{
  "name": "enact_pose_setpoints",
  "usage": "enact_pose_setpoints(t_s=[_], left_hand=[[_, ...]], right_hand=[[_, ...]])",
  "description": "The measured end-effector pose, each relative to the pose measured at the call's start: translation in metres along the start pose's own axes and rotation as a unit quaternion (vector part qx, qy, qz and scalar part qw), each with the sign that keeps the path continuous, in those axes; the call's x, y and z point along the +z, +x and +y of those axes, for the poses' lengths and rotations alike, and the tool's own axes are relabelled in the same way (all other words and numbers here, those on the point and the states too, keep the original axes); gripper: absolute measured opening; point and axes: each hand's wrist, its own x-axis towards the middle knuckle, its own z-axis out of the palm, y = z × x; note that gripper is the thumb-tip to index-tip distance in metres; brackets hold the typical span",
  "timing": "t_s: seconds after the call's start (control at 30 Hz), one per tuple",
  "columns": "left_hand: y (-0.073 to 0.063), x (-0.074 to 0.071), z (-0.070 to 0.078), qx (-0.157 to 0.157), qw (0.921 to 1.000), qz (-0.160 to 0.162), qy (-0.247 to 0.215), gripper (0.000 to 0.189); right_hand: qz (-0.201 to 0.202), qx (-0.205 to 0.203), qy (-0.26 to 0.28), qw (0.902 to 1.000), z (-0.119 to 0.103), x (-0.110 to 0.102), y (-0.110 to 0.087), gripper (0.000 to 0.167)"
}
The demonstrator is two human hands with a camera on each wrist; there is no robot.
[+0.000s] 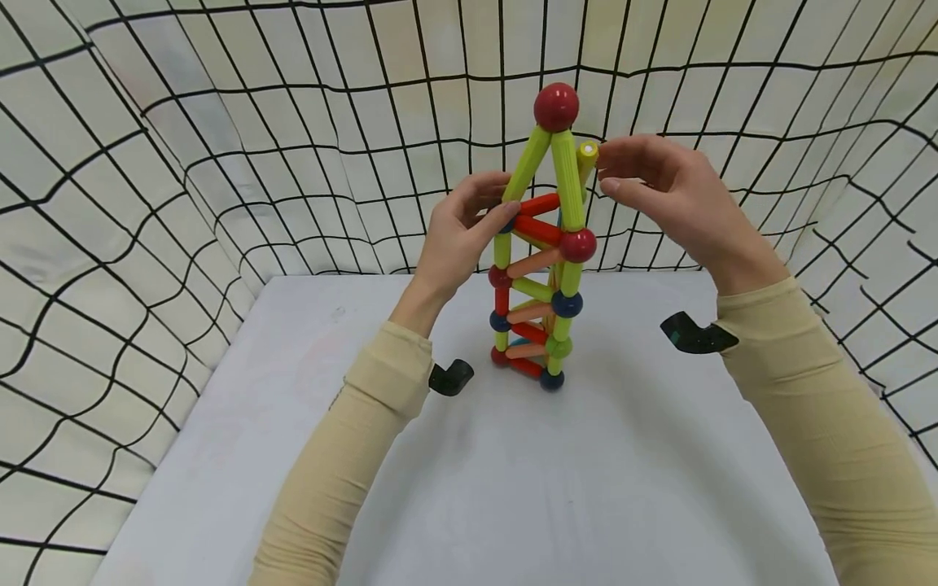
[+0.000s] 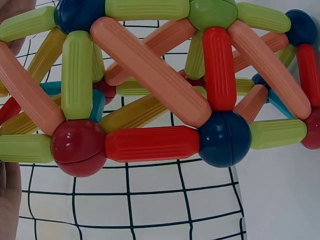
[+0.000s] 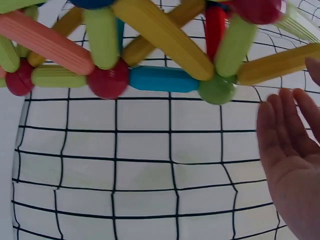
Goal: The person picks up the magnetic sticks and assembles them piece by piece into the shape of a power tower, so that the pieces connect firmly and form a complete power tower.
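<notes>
A tall tower of magnetic building sticks and balls (image 1: 532,309) stands upright on the white table, with a red ball (image 1: 556,107) at its peak. My left hand (image 1: 463,236) grips the tower's upper left corner, its thumb over a blue ball and its fingers partly hidden behind. A yellow stick (image 1: 587,159) leans up at the tower's right side with a free end. Beside that end is my right hand (image 1: 670,183), fingers loosely bent and thumb apart, with nothing between them. In the right wrist view, a green ball (image 3: 217,90) joins the yellow stick to the tower.
The white table (image 1: 586,488) spreads out around the tower's base. Behind and at both sides hangs a black grid net (image 1: 293,146) over pale cloth. Dark curved wrist pieces (image 1: 698,334) stick out from both sleeves.
</notes>
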Motion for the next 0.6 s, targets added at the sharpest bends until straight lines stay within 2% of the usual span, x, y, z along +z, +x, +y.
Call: enact_pose_setpoints(t_s=[0.1,0.17,0.37,0.47,0.6], left_hand=[[-0.005,0.001,0.009,-0.008,1.0,0.004,-0.002,0.034],[-0.007,0.001,0.009,-0.013,0.9998,0.01,-0.009,0.033],[-0.007,-0.004,-0.011,-0.022,0.9994,0.02,-0.02,0.031],[-0.005,-0.006,-0.021,-0.021,0.9994,0.019,-0.018,0.032],[-0.004,-0.006,-0.023,-0.015,0.9995,0.02,-0.019,0.032]], right_hand=[[0.038,-0.017,0.013,0.9991,0.007,0.007,-0.001,0.036],[0.056,-0.034,0.016,0.9977,0.008,0.012,-0.001,0.035],[0.076,-0.08,-0.003,0.9939,0.003,0.021,0.008,0.032],[0.079,-0.078,-0.021,0.9936,0.0,0.023,0.015,0.031],[0.08,-0.076,-0.041,0.993,-0.003,0.023,0.023,0.031]])
